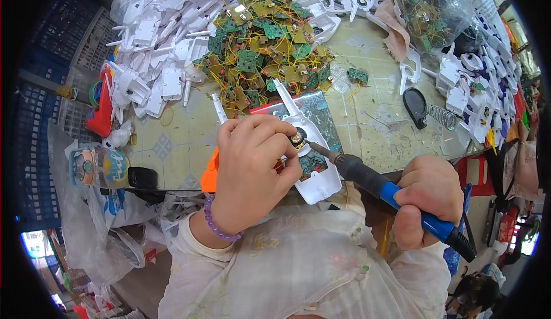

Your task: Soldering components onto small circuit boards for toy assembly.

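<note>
My right hand (429, 201) is wrapped round the blue and black handle of a soldering iron (361, 172). The iron's tip points left and reaches a small round black part with a metal centre (297, 138). That part sits in a white plastic housing (319, 187), which lies tilted at the table's front edge. Over the housing's left side, my left hand (255, 161) is closed, its thumb and fingers pinched beside the round part. What they hold is hidden. An orange object (210, 172) shows partly behind the left hand.
A heap of green circuit boards with yellow wires (247, 60) fills the far middle. White plastic housings (163, 75) pile up around it. At the right lie a spring iron stand (441, 116) and a black oval-headed piece (414, 103). A clear jar (100, 167) stands left.
</note>
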A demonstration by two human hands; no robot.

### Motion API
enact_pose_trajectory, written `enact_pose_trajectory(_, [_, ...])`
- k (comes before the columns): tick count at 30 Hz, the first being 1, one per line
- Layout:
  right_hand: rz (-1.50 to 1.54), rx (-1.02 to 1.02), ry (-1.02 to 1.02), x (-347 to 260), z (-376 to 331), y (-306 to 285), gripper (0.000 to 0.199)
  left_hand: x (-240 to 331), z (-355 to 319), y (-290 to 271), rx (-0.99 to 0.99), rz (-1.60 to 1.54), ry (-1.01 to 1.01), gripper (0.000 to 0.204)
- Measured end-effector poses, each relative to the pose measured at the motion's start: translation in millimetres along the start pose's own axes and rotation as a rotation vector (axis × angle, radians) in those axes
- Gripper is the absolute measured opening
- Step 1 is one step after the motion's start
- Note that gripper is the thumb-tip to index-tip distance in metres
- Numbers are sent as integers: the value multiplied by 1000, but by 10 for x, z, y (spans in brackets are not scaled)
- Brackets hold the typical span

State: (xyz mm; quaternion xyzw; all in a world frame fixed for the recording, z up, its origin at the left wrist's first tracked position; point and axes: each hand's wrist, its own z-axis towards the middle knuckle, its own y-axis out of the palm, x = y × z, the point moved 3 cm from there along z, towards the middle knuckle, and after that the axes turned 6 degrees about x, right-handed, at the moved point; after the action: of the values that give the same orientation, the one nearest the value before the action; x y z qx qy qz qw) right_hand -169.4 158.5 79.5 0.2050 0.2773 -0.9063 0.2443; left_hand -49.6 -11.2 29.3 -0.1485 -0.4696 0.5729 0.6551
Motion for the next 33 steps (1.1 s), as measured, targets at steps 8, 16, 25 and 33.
enact_pose_trajectory(8, [-28,13,-17,-25,7,7,23,13,6,4,4,-9,3,13])
enact_pose_trajectory(16, [25,118,6,2,-52,-36,16,9,1,-5,-10,-1,-16,12])
enact_pose_trajectory(25, [-24,641,179,4,-375,-290,32,28,3,1,-6,11,-6,12])
enact_pose_trajectory(33, [-227,973,42,9,-735,-856,19,12,28,25,24,6,3,11])
